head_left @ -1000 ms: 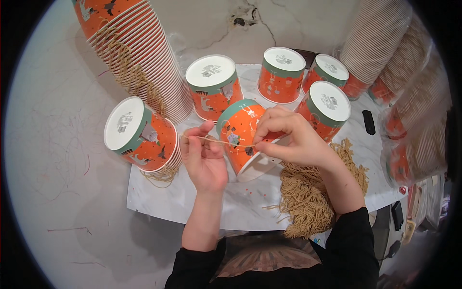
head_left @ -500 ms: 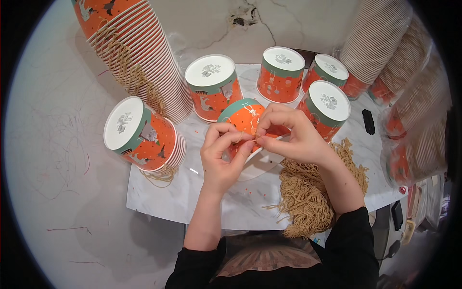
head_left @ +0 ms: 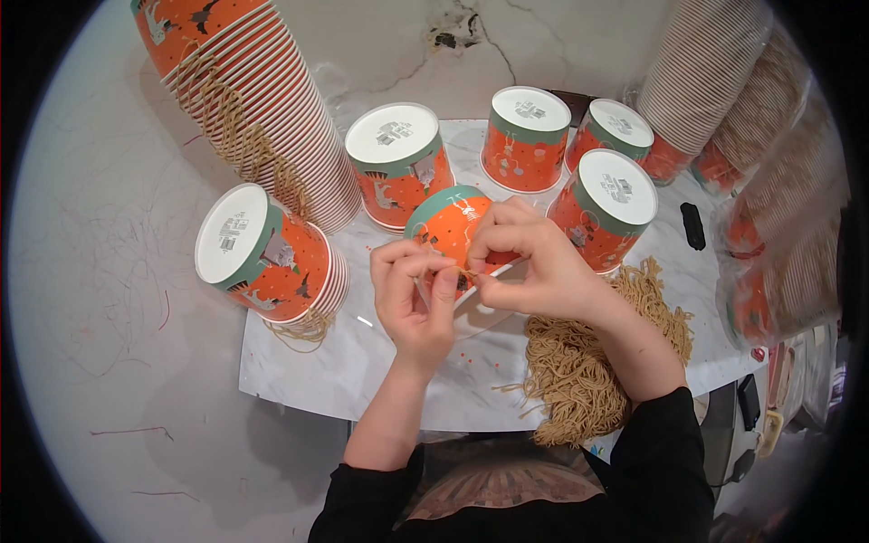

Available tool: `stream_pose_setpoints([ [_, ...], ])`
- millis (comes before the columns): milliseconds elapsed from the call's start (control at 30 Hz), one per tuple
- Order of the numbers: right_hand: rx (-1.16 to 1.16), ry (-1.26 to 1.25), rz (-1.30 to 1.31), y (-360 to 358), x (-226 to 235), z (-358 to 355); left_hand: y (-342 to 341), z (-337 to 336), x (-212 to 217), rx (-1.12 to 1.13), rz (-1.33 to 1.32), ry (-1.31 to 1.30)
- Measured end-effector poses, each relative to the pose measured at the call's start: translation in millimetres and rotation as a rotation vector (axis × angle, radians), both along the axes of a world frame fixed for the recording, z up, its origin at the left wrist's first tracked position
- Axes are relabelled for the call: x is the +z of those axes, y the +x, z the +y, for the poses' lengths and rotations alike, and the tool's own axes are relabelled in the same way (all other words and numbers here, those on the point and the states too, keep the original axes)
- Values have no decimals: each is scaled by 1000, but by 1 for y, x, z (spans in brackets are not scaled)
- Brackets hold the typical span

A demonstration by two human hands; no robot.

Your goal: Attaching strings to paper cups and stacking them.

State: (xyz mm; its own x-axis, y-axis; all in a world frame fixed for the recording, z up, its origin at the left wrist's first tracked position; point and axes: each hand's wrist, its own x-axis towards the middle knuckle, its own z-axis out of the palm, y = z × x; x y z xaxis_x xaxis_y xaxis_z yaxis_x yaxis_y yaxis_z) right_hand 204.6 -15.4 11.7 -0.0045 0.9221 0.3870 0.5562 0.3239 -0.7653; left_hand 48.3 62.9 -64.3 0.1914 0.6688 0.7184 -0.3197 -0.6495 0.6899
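An orange paper bucket (head_left: pixel 446 223) with a green band lies tilted at the middle of the table, its white rim toward me. My left hand (head_left: pixel 412 303) is closed at the near side of that rim, thumb and fingers pinching a thin tan cord (head_left: pixel 465 271). The other side of the cord is pinched by my right hand (head_left: pixel 536 264), whose fingertips are almost touching the left ones. Both hands partly cover the bucket, so where the cord passes through its wall cannot be made out. By my right forearm lies a heap of tan cords (head_left: pixel 579 380).
Upside-down orange buckets stand behind, among them one (head_left: pixel 396 167) at left-centre and one (head_left: pixel 605 213) at right. A tall nested stack (head_left: pixel 281 109) with cords leans at left, above a shorter stack (head_left: pixel 281 262). Plastic-wrapped stacks (head_left: pixel 706 81) and a black object (head_left: pixel 692 226) are at right.
Both hands have moved slightly left, and the tilted bucket has shifted a little with them. My left fingers have straightened somewhat, the thumb now more upright; the cord shows between the fingertips.
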Motion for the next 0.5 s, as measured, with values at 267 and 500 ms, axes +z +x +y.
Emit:
stream_pose_setpoints([
  [267, 18, 7, -72, 4, -2, -1, 0, -6, 5, -75, -8, -201],
  [500, 12, -2, 4, 3, -2, 1, 0, 0, 4, -117, -16, -304],
])
